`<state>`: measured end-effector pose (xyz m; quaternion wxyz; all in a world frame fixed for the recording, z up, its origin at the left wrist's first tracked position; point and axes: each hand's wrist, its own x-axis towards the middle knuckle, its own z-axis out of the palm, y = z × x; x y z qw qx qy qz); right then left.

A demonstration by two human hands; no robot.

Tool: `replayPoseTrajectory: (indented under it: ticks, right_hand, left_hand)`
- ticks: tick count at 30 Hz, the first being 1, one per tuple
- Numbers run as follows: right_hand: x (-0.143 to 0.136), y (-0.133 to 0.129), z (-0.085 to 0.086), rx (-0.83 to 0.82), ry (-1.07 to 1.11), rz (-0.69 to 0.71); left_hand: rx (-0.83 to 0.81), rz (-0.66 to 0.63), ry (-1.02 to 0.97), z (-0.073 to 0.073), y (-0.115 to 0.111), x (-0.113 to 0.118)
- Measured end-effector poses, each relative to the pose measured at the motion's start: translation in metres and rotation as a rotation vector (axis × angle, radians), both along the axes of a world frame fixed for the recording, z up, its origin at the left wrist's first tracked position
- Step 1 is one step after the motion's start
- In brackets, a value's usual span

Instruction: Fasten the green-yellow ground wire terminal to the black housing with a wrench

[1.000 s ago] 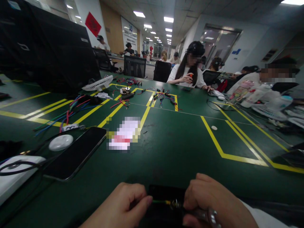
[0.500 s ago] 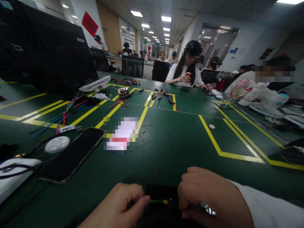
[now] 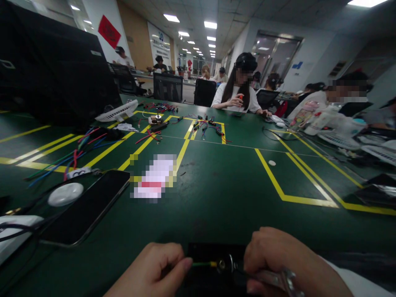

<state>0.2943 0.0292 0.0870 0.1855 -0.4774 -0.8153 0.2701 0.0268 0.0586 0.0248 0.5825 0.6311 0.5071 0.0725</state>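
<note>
At the bottom edge, my left hand (image 3: 154, 270) pinches a thin green wire (image 3: 201, 264) between thumb and forefinger. The wire's yellow-sleeved end meets a small metal terminal (image 3: 222, 265) on a black block (image 3: 213, 252) lying on the green table. My right hand (image 3: 278, 260) is closed around a metal tool (image 3: 278, 280) whose tip sits at that terminal. The lower part of the block is hidden by my hands.
A black phone (image 3: 83, 208), a white round puck (image 3: 65, 194) and a white box with a black cable (image 3: 12, 231) lie at the left. Coloured wires (image 3: 68, 154) and a black monitor (image 3: 55, 70) stand further back. People sit across and to the right of the table (image 3: 235, 185).
My right hand dipped and came back, staying at the terminal with the tool. The left hand keeps its pinch on the wire. The view shifted slightly.
</note>
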Motion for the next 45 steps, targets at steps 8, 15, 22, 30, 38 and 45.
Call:
replayPoseTrajectory:
  ticks: [8, 15, 22, 30, 38, 45]
  right_hand:
    - [-0.014, 0.009, -0.007, 0.077, -0.061, 0.019]
    - [-0.014, 0.010, -0.010, 0.072, -0.119, 0.092]
    - [-0.012, 0.027, -0.002, 0.079, -0.104, 0.331]
    - [-0.003, 0.037, 0.012, -0.004, -0.077, 0.444]
    - [-0.005, 0.013, 0.010, 0.041, -0.055, 0.097]
    - [-0.014, 0.010, -0.005, 0.142, -0.070, 0.157]
  left_hand:
    - [0.007, 0.032, 0.014, 0.004, -0.002, 0.002]
    - [0.000, 0.026, 0.007, 0.001, 0.000, 0.001]
    - [0.001, 0.017, 0.001, 0.001, 0.000, 0.001]
    - [0.009, 0.033, 0.003, 0.001, -0.002, 0.002]
    - [-0.006, -0.010, -0.007, 0.000, 0.004, 0.000]
    - [0.016, -0.015, 0.009, 0.004, 0.001, 0.001]
